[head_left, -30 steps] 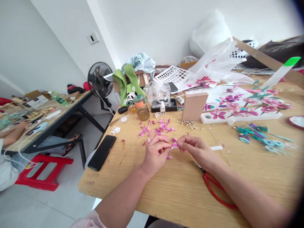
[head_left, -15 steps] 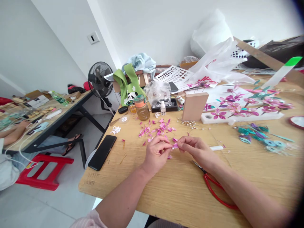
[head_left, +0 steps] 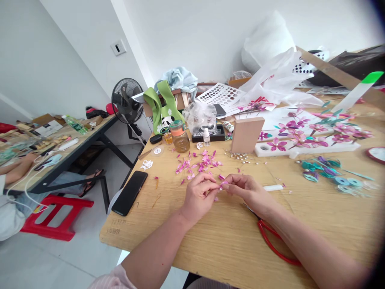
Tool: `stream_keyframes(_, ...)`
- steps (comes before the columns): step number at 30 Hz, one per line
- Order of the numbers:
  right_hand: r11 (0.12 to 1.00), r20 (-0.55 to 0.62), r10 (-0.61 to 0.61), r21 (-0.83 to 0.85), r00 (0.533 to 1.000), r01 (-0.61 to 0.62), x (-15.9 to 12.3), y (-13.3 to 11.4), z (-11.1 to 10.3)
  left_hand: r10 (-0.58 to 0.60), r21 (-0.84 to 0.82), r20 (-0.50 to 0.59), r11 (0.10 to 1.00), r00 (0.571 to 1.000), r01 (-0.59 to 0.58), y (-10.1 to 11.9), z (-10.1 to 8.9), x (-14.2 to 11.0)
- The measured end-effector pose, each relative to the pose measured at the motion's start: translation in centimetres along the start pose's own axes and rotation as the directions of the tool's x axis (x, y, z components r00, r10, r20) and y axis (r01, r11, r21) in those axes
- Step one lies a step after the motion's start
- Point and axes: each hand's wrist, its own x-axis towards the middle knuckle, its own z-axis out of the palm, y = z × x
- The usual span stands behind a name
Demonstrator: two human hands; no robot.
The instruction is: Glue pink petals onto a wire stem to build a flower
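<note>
Fingertips of my left hand [head_left: 200, 196] and my right hand [head_left: 248, 190] meet over the wooden table, pinching a small pink flower piece [head_left: 223, 184] between them. A tiny white bead-like spot shows at its lower edge; the rest is covered by fingers. Loose pink petals [head_left: 206, 160] lie scattered just beyond my hands. Red-handled scissors [head_left: 278, 249] rest partly under my right forearm. Near my right wrist is a white stick [head_left: 273, 188]. Pearl-tipped stems [head_left: 243, 157] lie in front of an upright wooden block [head_left: 247, 135].
Finished pink flowers [head_left: 300, 138] stand in a white foam strip [head_left: 313, 150] at the right, with teal and purple ribbon pieces [head_left: 326, 168] nearby. A black phone [head_left: 130, 193] lies left, a jar [head_left: 181, 140] farther back. Another person's arm [head_left: 18, 166] rests on the left table.
My right fingers have shifted slightly left and closer to the left fingertips, covering more of the pink piece. Everything else stays in place.
</note>
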Motion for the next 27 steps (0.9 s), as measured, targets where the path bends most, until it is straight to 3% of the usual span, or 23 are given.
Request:
stream_keyframes(4,1.000,0.004,0.002,-0.012,1.000,-0.002,0.00,0.16,0.00,0.019,0.025,0.009,0.999,1.000,-0.019,0.03,-0.03,0.00)
stream_keyframes(11,0.999,-0.006,-0.034,-0.034,0.999,0.034,-0.02,-0.07,-0.17,-0.091,-0.076,0.018,0.993,0.996,0.092,-0.36,0.17,-0.42)
stream_keyframes(17,1.000,-0.002,0.005,-0.017,1.000,-0.005,-0.03,-0.13,0.12,-0.038,0.000,0.004,0.999,0.999,0.038,-0.20,0.00,-0.16)
stream_keyframes(24,0.997,-0.012,-0.042,-0.062,0.999,0.041,-0.11,-0.29,-0.17,-0.210,-0.169,0.033,0.962,0.977,0.213,-0.22,0.18,-0.32)
stream_keyframes(27,0.998,-0.008,-0.032,-0.061,0.999,0.032,-0.15,-0.38,-0.18,-0.233,-0.198,0.024,0.952,0.972,0.233,-0.20,0.23,-0.30)
